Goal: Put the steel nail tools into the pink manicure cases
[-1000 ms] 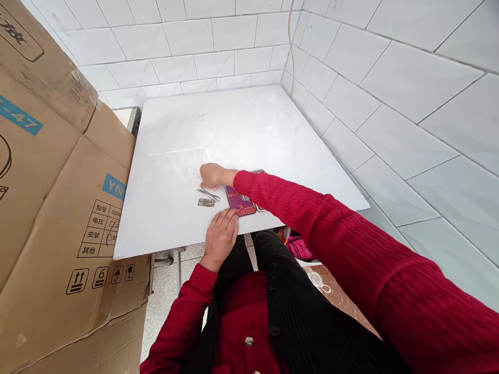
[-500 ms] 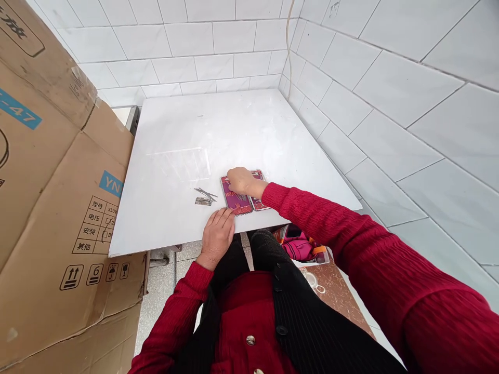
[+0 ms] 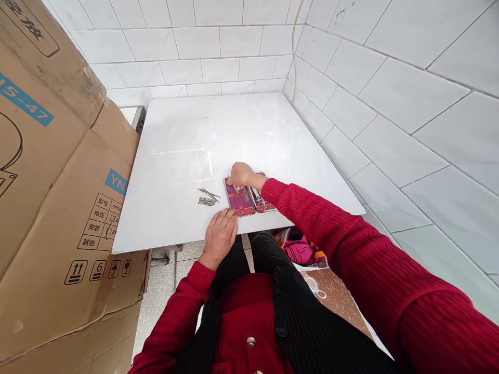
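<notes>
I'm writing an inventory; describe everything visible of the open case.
The case lies open on the table, red-trimmed halves side by side, with metal-looking rims. The purple left half holds slim metallic tools; looped handles show in the right. The left hand touches its near edge; the right hand hides part of it.

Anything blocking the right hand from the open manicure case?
Nothing visible: the right hand is at the far end of the case's left half. The left hand is at its near-left corner, out of the way, and the loose metal tools lie left of the case.
</notes>
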A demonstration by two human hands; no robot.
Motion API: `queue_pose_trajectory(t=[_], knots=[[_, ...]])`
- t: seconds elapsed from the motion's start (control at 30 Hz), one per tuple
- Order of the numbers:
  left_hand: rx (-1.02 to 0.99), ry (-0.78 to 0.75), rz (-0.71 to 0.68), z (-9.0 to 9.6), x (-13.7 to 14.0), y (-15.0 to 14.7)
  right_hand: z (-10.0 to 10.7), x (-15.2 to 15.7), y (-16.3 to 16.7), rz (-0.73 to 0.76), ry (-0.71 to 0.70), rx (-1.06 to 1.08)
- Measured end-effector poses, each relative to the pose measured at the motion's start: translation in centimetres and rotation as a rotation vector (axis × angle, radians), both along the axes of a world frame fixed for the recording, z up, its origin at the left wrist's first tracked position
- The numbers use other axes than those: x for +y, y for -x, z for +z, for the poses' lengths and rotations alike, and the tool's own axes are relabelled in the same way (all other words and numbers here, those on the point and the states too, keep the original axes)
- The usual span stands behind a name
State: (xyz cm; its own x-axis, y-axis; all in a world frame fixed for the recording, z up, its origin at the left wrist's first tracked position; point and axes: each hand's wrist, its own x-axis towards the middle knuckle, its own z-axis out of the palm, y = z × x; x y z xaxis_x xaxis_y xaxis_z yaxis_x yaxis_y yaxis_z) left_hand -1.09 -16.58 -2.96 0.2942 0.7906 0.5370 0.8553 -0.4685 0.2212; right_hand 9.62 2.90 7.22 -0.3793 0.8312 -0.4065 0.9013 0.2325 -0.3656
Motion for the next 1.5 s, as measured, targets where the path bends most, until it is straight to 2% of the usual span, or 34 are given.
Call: queue_pose_trajectory(t=[0.13, 0.2, 0.3, 0.37, 0.47, 0.57, 0.63, 0.73, 0.9, 1.0, 1.17, 1.5], knots=[[0.002, -0.022, -0.006, 0.1, 0.0, 0.0, 1.2, 0.6, 2.1, 0.070, -0.014, 0.062], [0.008, -0.036, -0.005, 0.1, -0.1, -0.1, 1.3, 0.2, 4.1, 0.184, 0.023, 0.019], [0.019, -0.044, 0.003, 0.1, -0.1, 0.0, 0.7, -1.0, 7.1, 0.327, -0.017, -0.047], [0.024, -0.050, -0.001, 0.1, -0.1, 0.0, 0.2, -1.7, 8.5, 0.356, -0.029, -0.075], [0.022, -0.053, -0.011, 0.1, 0.0, 0.1, 0.3, -2.3, 9.1, 0.354, 0.027, -0.041], [0.013, -0.047, -0.008, -0.1, 0.0, 0.1, 1.4, -1.8, 7.5, 0.294, 0.063, 0.048], [0.009, -0.052, -0.006, -0.1, 0.0, 0.1, 2.4, -1.1, 5.4, 0.213, 0.022, 0.084], [0.015, -0.061, -0.001, -0.2, 0.0, 0.0, 3.4, -0.3, 1.4, 0.111, 0.006, 0.028], [0.026, -0.076, 0.005, -0.3, 0.0, 0.0, 2.8, -0.9, -3.1, 0.049, -0.043, -0.104], [0.027, -0.075, 0.004, -0.4, 0.1, 0.0, 1.7, -1.9, -3.2, 0.055, -0.099, -0.174], [0.022, -0.073, 0.000, -0.4, 0.1, 0.0, 0.3, -3.2, -1.9, 0.079, -0.292, -0.273], [0.018, -0.079, 0.000, -0.2, 0.0, -0.1, -0.4, -4.2, -1.7, 0.041, -0.305, -0.260]])
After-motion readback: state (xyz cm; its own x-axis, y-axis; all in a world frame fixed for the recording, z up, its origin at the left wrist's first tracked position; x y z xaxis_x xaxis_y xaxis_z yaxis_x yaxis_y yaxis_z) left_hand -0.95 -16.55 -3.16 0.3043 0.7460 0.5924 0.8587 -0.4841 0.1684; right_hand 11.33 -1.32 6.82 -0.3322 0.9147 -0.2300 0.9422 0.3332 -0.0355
